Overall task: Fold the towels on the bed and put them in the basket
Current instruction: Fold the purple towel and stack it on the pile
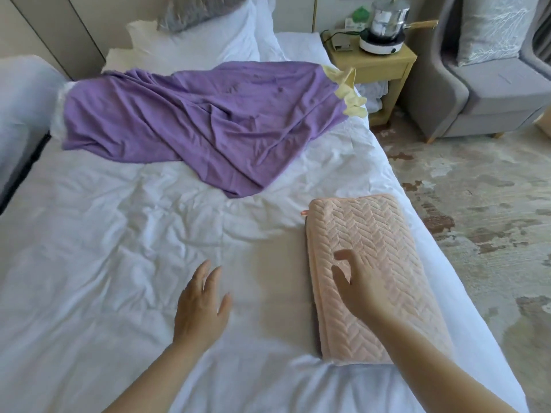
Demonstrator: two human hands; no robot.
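Neither hand holds anything. The left hand (202, 305) has its fingers straight and a little apart, palm down, low over the wrinkled white sheet of the bed (104, 263). The right hand (360, 284) has relaxed, spread fingers over the near half of the folded pink towel (366, 234), which has a raised zigzag pattern. This hand is blurred, so I cannot tell if it touches the towel or is only close above it.

The pink towel lies as a long thick rectangle near the right edge of the bed, to the right of the left hand. Farther up the bed a large purple towel (208, 123) lies spread and creased, not folded. A pale yellow cloth (350, 87) shows at its far right corner. White pillows (214, 40) lie at the head.

Beside the bed stands a light wooden bedside table (384, 65) with a steel pot (387, 17) on a round white base (380, 46). A grey armchair (483, 96) stands on the patterned carpet (477, 204).
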